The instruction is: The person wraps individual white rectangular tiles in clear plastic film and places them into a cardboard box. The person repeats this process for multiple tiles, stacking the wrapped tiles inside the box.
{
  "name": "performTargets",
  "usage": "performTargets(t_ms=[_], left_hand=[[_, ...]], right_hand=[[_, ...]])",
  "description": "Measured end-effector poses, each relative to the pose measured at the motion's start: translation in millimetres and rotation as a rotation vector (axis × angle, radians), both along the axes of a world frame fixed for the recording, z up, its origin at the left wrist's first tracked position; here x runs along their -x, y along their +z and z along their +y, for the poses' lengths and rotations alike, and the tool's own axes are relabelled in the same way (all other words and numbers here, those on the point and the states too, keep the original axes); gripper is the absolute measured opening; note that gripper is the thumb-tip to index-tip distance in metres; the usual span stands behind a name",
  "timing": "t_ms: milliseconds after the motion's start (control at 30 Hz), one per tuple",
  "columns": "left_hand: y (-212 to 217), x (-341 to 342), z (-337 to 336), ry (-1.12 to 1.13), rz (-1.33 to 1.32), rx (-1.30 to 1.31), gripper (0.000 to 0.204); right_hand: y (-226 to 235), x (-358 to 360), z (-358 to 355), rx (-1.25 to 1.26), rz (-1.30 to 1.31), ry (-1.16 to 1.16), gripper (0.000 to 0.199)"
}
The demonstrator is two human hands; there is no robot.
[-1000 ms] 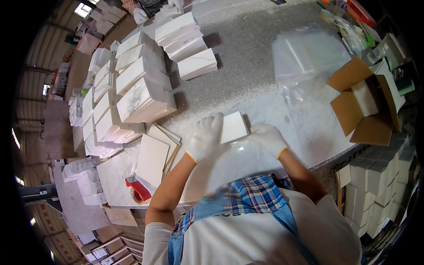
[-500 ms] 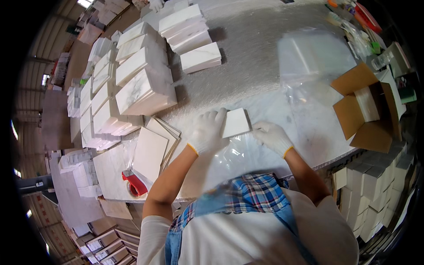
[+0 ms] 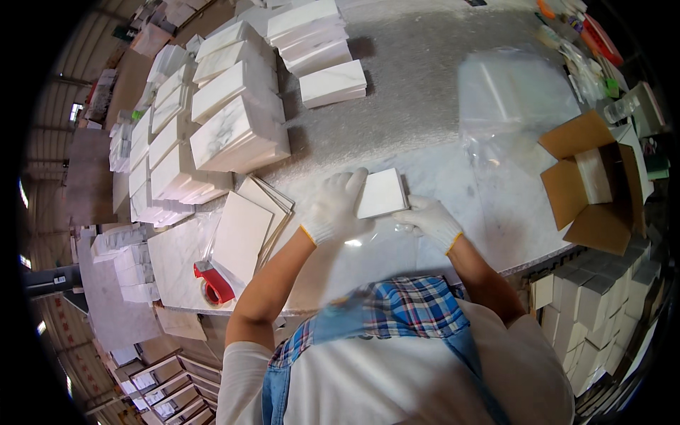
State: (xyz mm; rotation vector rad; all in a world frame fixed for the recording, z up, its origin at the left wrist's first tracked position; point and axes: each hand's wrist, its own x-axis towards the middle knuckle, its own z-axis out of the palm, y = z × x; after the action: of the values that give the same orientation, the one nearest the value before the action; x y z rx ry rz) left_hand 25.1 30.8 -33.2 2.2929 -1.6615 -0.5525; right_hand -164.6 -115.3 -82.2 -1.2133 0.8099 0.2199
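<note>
White tile (image 3: 382, 193) lies near the middle of the frame, on the pale lower part of the bench (image 3: 418, 92), between two gloved hands. The left hand (image 3: 333, 205) sits along its left edge, fingers stretched toward the top of the frame and touching it; whether they grip it, I cannot tell. At its lower right corner, the right hand (image 3: 432, 218) has its fingers bent inward; I cannot tell whether they are closed on the tile. Shiny clear plastic (image 3: 354, 242) shows just below the tile. Flat cream sheets (image 3: 243, 230) lie left of the left hand, with a red tape dispenser (image 3: 214, 285) beside them at lower left. Stacks of veined white slabs (image 3: 227, 134) fill the upper left, a short pile (image 3: 333, 83) stands at upper centre, clear plastic bags (image 3: 520, 88) lie at upper right, and an open cardboard box (image 3: 559, 191) is at the right.
</note>
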Motion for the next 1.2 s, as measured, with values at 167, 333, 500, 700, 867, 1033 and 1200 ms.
performTargets(t_ms=[167, 333, 500, 700, 867, 1033, 1200], left_hand=[[6.3, -1.5, -2.7, -0.069, -0.143, -0.087, 0.086], [17.3, 4.3, -12.0, -0.088, -0.213, -0.221, 0.089], [20.2, 9.1, -10.6, -0.058, -0.176, -0.248, 0.087], [17.0, 14.2, 6.3, 0.019, -0.226, 0.031, 0.091], [-30.0, -18.5, 69.1, 0.41, -0.043, 0.336, 0.07], [-31.1, -4.7, 108.9, 0.379, -0.117, 0.357, 0.061], [-18.5, 18.7, 109.6, 0.323, -0.167, 0.232, 0.053]], right_hand=[[-21.6, 6.1, -2.3, 0.276, 0.026, 0.007, 0.024], [-4.8, 1.8, -5.4, 0.489, 0.155, 0.142, 0.032], [11.1, -1.6, 2.4, 0.676, 0.242, 0.237, 0.046], [-0.1, 11.8, 23.2, 0.81, 0.189, 0.122, 0.042], [-15.4, 16.1, 25.8, 0.802, 0.152, 0.082, 0.039], [-22.1, 17.6, 33.3, 0.471, 0.066, -0.095, 0.029], [-12.4, 30.6, 56.8, 0.066, 0.021, -0.068, 0.021]])
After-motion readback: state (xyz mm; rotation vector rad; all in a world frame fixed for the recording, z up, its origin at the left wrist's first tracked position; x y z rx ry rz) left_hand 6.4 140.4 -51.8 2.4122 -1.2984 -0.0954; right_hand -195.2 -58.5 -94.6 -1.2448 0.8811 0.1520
